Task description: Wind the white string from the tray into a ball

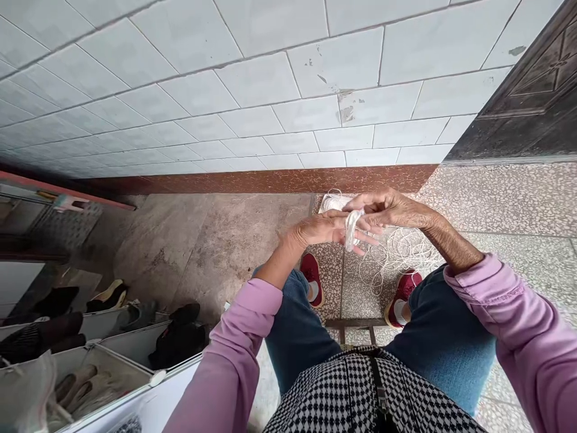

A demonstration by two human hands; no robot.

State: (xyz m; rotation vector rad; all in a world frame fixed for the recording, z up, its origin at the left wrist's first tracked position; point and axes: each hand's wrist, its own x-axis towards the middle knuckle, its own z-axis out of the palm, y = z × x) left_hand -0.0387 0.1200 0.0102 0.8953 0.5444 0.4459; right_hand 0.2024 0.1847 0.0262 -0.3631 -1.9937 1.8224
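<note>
White cord is wound in a small coil (351, 231) around the fingers of my left hand (319, 228), which are stretched out and slightly apart. My right hand (393, 210) is closed at the coil's upper side, fingers bent and close to the left fingers; the strand in its grip is partly hidden and blurred. Below the hands, loose loops of white cord (399, 252) lie tangled on the speckled floor between and beyond the red shoes. Behind the hands, a thicker white bundle of cord (332, 202) sits near the wall.
A white tiled wall (252, 78) with a brown skirting stands in front. To the right is a dark door (536, 102). Open shelf boxes with shoes (79, 385) stand at lower left. A metal bar (356, 323) lies low between the legs.
</note>
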